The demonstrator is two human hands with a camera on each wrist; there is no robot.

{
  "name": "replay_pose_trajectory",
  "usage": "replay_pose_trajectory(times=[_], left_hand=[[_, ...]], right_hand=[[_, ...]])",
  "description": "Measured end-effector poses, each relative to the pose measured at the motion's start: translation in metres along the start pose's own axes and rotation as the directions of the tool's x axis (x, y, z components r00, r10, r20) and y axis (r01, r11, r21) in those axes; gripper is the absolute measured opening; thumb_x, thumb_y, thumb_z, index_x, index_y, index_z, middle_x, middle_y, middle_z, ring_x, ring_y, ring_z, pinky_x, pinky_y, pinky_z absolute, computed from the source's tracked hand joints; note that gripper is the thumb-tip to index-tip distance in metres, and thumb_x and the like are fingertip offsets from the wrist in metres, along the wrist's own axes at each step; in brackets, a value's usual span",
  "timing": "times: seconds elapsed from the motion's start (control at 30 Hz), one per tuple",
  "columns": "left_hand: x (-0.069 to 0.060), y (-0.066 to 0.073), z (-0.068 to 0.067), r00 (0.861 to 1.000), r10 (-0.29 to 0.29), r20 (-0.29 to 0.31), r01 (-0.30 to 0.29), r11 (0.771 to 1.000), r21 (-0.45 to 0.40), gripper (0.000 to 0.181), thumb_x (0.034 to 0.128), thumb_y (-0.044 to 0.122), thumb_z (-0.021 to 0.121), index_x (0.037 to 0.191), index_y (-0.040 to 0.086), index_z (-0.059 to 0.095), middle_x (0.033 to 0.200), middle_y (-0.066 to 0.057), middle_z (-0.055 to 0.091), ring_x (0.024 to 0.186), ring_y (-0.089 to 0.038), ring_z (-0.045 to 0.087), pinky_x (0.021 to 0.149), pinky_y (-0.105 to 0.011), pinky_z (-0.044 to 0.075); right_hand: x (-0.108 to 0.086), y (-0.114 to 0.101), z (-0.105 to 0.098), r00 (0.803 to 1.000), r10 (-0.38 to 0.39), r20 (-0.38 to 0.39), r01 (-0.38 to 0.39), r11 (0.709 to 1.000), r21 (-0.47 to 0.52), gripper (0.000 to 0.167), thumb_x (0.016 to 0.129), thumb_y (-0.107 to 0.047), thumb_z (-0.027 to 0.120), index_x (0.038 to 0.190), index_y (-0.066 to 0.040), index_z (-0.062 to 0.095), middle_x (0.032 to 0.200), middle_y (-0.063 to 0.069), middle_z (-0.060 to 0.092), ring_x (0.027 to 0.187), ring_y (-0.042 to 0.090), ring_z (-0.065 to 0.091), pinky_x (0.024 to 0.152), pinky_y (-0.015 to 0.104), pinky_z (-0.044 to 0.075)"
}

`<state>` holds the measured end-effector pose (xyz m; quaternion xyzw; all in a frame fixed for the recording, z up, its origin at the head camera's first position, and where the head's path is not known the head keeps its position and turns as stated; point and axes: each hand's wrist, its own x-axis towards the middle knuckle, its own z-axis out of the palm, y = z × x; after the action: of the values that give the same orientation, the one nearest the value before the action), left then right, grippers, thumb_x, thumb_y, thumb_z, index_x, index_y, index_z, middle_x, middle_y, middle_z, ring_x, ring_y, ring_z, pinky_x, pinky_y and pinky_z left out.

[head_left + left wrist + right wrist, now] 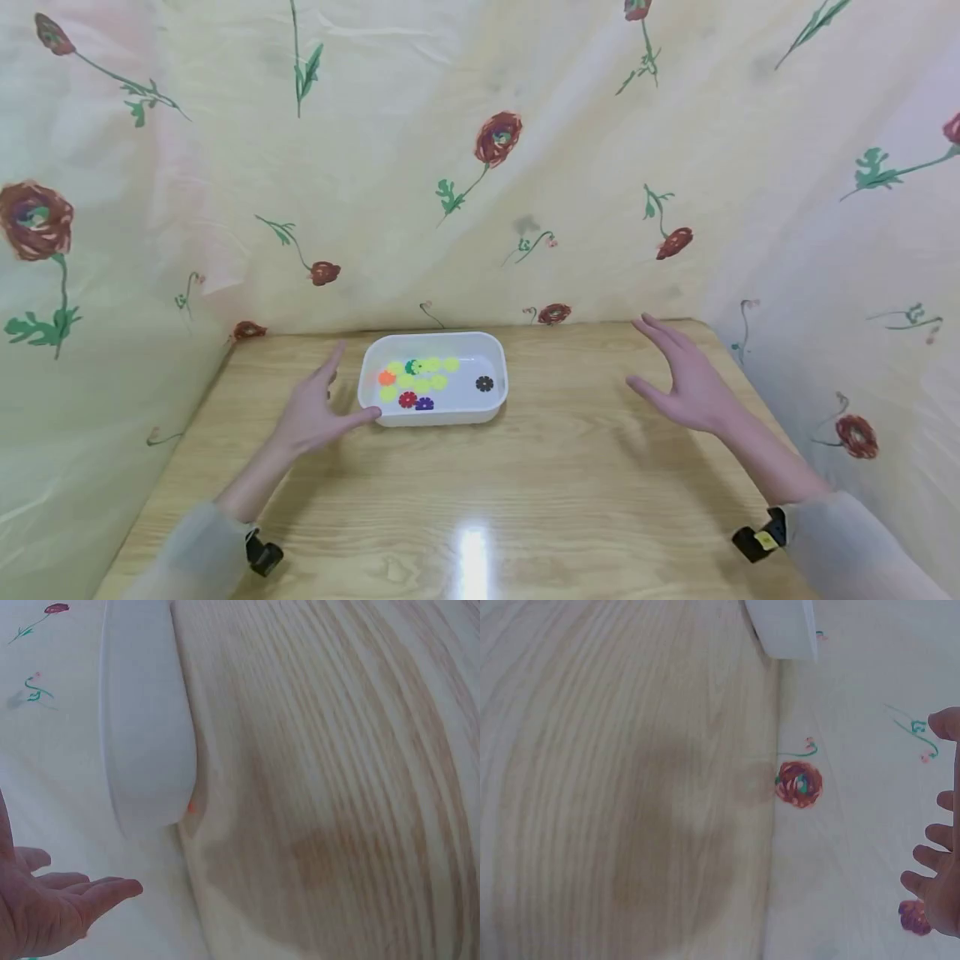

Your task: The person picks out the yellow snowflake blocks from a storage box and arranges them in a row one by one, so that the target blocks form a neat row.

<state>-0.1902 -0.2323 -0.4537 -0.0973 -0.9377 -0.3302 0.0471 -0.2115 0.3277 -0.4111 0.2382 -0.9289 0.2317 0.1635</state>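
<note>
Hovering, both hands released, nothing held: left hand just beside the white tray, right hand well apart from it. Tray sits toward table's far edge, colored discs inside, black disc off alone. Progress, judged: discs contained, none grasped; handling looks still to do. No readable brands; yellow patch on right wrist device illegible.

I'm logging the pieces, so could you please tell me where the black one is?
In the head view, the black piece lies inside the white tray, near its right end, apart from the colourful pieces.
</note>
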Motion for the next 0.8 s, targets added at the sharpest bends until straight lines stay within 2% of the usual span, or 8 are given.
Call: replay_pose_trajectory(times=[0.1,0.2,0.4,0.67,0.8], left_hand=[[0.002,-0.001,0.006,0.999,-0.047,-0.003,0.047,0.998,-0.05,0.124,0.0817,0.061,0.085,0.171,0.008,0.017,0.173,-0.028,0.027,0.144,-0.057,0.048,0.111,-0.068,0.047],[0.005,-0.002,0.011,0.996,-0.09,-0.001,0.089,0.991,-0.1,0.127,0.0794,0.061,0.088,0.171,0.007,0.019,0.173,-0.028,0.025,0.142,-0.054,0.052,0.109,-0.062,0.052],[0.013,-0.005,0.021,0.989,-0.149,0.006,0.147,0.974,-0.173,0.128,0.0769,0.057,0.092,0.169,0.003,0.022,0.171,-0.03,0.028,0.14,-0.049,0.055,0.111,-0.055,0.051],[0.019,-0.002,0.032,0.982,-0.188,0.011,0.186,0.959,-0.215,0.128,0.0732,0.057,0.095,0.166,0.0,0.028,0.17,-0.028,0.033,0.144,-0.048,0.052,0.115,-0.054,0.048],[0.022,-0.002,0.039,0.982,-0.187,-0.007,0.18,0.953,-0.243,0.127,0.072,0.05,0.097,0.167,0.001,0.028,0.172,-0.024,0.033,0.139,-0.047,0.058,0.108,-0.051,0.055]], right_hand=[[0.01,-0.007,0.002,1.0,-0.013,0.003,0.013,1.0,0.006,0.082,0.091,-0.025,0.081,0.161,-0.006,0.043,0.165,0.027,0.042,0.146,0.056,0.042,0.107,0.078,0.038],[0.02,-0.013,0.007,1.0,-0.025,0.011,0.025,1.0,0.019,0.081,0.092,-0.024,0.08,0.161,-0.007,0.043,0.166,0.026,0.043,0.147,0.055,0.041,0.109,0.077,0.038],[0.044,-0.027,0.021,0.995,-0.102,0.004,0.102,0.994,0.035,0.076,0.093,-0.02,0.08,0.159,-0.004,0.046,0.164,0.026,0.046,0.145,0.052,0.047,0.111,0.073,0.042],[0.066,-0.043,0.038,0.987,-0.162,-0.014,0.162,0.986,0.048,0.062,0.096,-0.014,0.075,0.154,-0.004,0.054,0.156,0.025,0.056,0.139,0.048,0.056,0.109,0.066,0.049],[0.075,-0.048,0.046,0.986,-0.169,-0.014,0.169,0.984,0.057,0.057,0.097,-0.015,0.075,0.15,-0.004,0.058,0.154,0.022,0.059,0.139,0.044,0.058,0.11,0.063,0.051]])
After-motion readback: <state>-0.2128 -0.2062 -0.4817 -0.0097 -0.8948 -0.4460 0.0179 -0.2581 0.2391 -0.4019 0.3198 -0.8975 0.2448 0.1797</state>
